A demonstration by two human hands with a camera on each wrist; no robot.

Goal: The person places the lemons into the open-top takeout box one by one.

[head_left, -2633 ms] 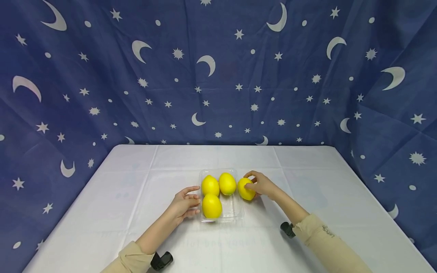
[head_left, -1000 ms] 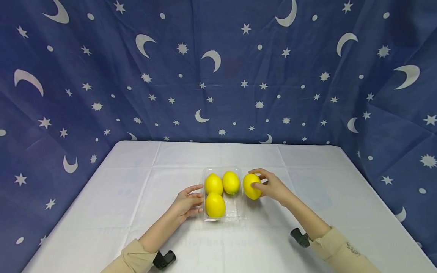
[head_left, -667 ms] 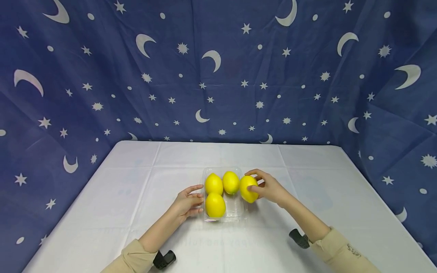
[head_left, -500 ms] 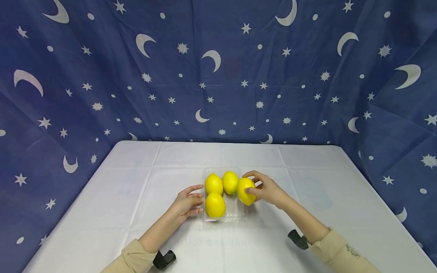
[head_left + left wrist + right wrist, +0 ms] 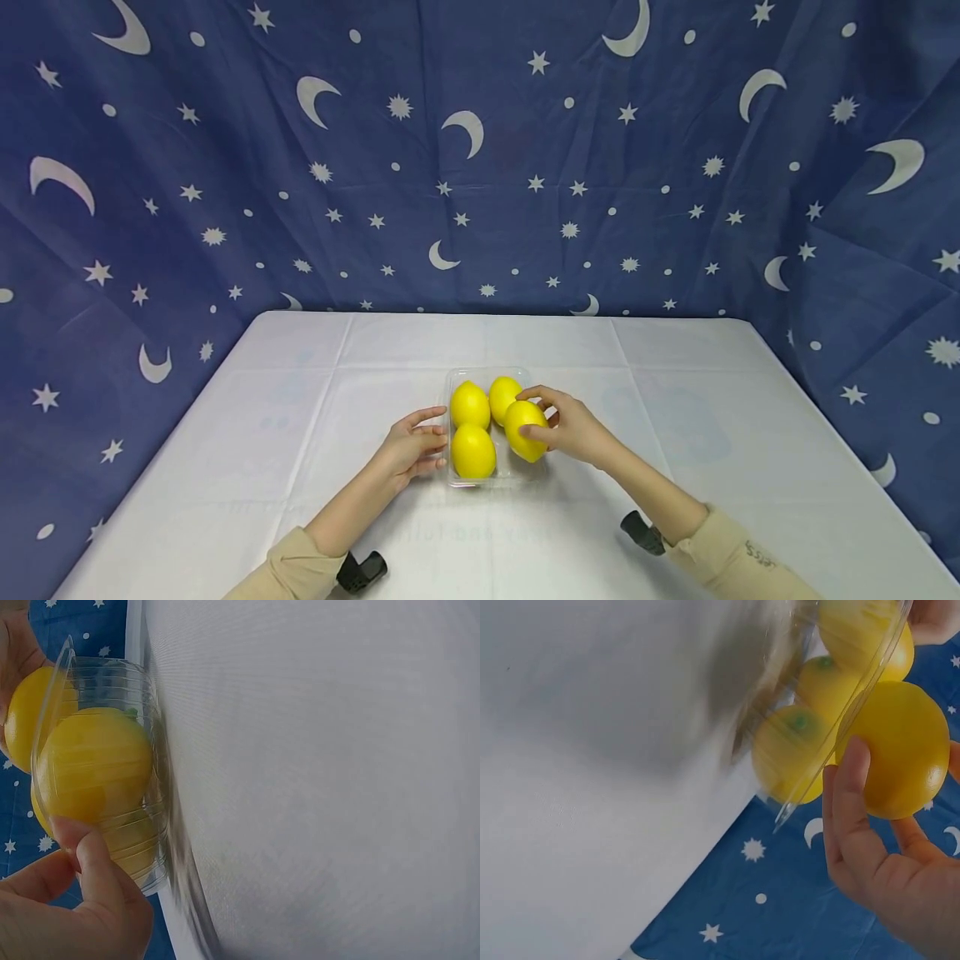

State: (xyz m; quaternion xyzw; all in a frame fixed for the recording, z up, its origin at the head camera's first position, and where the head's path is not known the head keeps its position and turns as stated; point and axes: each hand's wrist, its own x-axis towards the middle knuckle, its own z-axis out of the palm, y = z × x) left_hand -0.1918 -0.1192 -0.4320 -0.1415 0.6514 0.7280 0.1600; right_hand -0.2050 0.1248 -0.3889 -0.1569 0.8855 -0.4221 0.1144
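My right hand [image 5: 573,427] grips a yellow lemon [image 5: 527,432] between thumb and fingers, over the right side of a clear plastic container [image 5: 501,481]. In the right wrist view, this lemon [image 5: 904,750] is level with the container's rim [image 5: 877,667]. Three more lemons sit inside: one at back left [image 5: 469,403], one at front left [image 5: 473,452] and one at back right [image 5: 504,398], partly covered by the held lemon. My left hand [image 5: 407,450] holds the container's left side; in the left wrist view its fingertips [image 5: 69,829] pinch near the rim.
A white cloth covers the table [image 5: 360,533] on which the container stands. Behind it hangs a dark blue curtain [image 5: 495,150] with moons and stars. Black wrist devices are strapped under the left sleeve [image 5: 296,562] and the right sleeve [image 5: 720,542].
The right hand has carried its lemon leftward, from beside the container's right edge to over its front right part. The left hand stays at the container's left side.
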